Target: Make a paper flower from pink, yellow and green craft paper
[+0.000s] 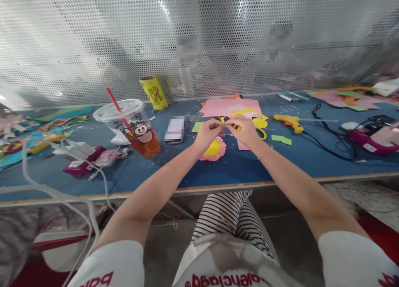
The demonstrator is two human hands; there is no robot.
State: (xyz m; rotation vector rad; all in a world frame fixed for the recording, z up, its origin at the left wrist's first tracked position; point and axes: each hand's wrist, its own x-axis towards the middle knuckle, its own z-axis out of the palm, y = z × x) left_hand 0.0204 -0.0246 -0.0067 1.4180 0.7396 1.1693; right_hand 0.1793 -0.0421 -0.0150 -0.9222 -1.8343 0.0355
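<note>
A blue table (174, 176) stretches across the scene, where a clear plastic cup (137, 131) on the left holds amber drink (146, 147) low inside, a red straw (116, 102) rising through its lid. Pink sheets (229, 107) lie at the far middle; to their left is a yellow can (155, 95), open-topped, its contents impossible to tell. A yellow glue gun (291, 122) rests at right. At center, the left hand (209, 133) and right hand (245, 131) meet above the table, fingers of each pinched nearly closed on a tiny green scrap (223, 126) between them. A pink-and-yellow paper disc (215, 150) sits on the near side, just below the left hand.
</note>
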